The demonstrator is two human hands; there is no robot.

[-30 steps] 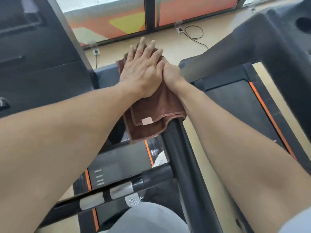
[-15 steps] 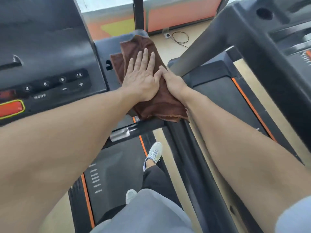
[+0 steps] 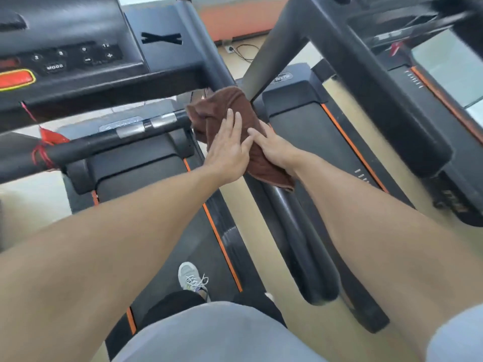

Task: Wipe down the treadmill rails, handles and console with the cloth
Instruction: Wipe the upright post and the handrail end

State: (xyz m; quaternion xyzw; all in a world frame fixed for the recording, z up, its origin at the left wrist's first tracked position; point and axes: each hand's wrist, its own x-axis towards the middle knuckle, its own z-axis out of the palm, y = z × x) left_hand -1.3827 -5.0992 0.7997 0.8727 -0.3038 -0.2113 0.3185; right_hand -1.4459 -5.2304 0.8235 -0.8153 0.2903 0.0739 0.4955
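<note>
Seemingly mid-task, the left hand [image 3: 230, 155] lies flat-fingered and the right hand [image 3: 271, 150] grips the cloth [image 3: 222, 105] on the side rail [image 3: 292, 231], console [image 3: 78, 58] apparently unwiped.

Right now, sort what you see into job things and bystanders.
Job: brown cloth, left hand and right hand pressing it on the side rail, console, front handle.
Bystanders: neighbouring treadmill, floor cable, red cord, shoe.
</note>
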